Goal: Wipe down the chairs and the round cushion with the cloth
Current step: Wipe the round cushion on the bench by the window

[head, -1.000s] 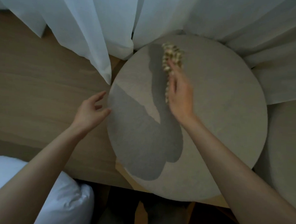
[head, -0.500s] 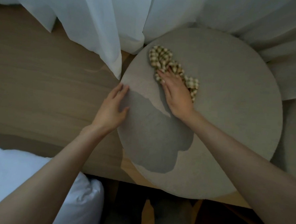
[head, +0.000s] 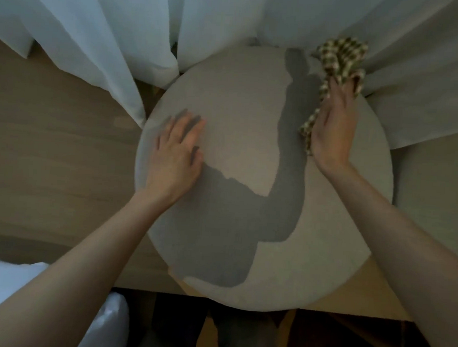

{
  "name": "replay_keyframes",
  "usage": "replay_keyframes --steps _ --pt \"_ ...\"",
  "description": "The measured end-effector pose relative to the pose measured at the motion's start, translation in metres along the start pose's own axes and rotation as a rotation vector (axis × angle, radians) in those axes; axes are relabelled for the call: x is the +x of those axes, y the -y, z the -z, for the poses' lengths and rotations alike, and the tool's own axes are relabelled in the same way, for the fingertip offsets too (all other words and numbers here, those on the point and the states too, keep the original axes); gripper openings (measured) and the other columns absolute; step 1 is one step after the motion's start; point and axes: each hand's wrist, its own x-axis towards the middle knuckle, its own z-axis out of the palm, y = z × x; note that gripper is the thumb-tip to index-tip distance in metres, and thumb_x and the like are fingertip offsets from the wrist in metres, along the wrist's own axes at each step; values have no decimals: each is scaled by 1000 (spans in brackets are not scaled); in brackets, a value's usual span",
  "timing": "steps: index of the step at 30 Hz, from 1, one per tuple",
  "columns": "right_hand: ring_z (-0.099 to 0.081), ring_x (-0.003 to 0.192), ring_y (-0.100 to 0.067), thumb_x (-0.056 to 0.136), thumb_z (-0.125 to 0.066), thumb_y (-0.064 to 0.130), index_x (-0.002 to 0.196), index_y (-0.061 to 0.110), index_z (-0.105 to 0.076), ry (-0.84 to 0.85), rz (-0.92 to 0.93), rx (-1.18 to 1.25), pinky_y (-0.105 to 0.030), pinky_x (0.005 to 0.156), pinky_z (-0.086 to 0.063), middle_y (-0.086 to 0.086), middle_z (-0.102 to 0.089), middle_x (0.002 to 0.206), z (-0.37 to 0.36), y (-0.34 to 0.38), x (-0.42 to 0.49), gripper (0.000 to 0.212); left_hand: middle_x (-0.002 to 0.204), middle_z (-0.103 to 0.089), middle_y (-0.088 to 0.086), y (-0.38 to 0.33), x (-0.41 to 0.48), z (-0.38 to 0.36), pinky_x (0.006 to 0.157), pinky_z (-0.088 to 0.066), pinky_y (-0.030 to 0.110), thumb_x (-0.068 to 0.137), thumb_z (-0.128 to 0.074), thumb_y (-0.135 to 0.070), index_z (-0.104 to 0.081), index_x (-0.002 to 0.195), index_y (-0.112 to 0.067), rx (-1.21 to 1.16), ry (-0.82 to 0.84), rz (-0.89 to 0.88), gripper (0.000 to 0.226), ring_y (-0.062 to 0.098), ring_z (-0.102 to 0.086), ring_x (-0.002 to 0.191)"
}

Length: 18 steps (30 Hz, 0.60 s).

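A large round beige cushion fills the middle of the view. My left hand lies flat on its left side with the fingers straight. A checked green-and-cream cloth is bunched at the cushion's far right edge. My right hand presses down on the cloth with straight fingers, and part of the cloth trails out beside its palm. The shadows of both arms fall across the cushion.
White sheer curtains hang along the far side and touch the cushion's far edge. A wooden surface lies to the left. A second beige cushion sits at the right. White bedding shows at the lower left.
My right hand has swept the cloth from the cushion's far left to its far right edge. My left hand moved from the cushion's left rim onto its top.
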Motion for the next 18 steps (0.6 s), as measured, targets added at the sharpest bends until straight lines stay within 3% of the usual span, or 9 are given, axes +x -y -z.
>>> replay_keyframes --steps 6,10,14,18 --pt "-11 146 -33 105 -28 25 148 20 -31 95 -179 -250 -35 118 -4 -15 -15 158 -1 -83 21 44 160 0 -4 -16 29 -17 112 -3 65 97 -40 -40 -21 148 -41 76 99 185 54 32 5 145" --pt "-25 142 -32 103 -31 18 144 12 -40 -25 -172 -159 -36 117 -17 -16 -34 151 -18 -72 11 42 160 -3 -1 -5 18 -9 106 -16 71 93 -46 -51 -25 147 -42 79 48 233 58 32 -2 146" --pt "-47 127 -33 98 -36 7 131 2 -54 61 -36 60 -28 107 -29 -19 -52 136 -22 -44 -4 38 160 -5 4 4 0 0 112 -24 58 86 -57 -55 -38 143 -37 -36 -52 296 63 30 -10 146" --pt "-52 120 -36 94 -42 -3 125 -1 -58 263 169 148 -29 104 -29 -22 -57 129 -49 20 -45 35 160 -7 6 14 -10 8 114 -22 32 84 -69 -38 -50 137 -29 -180 -123 316 57 23 -18 144"
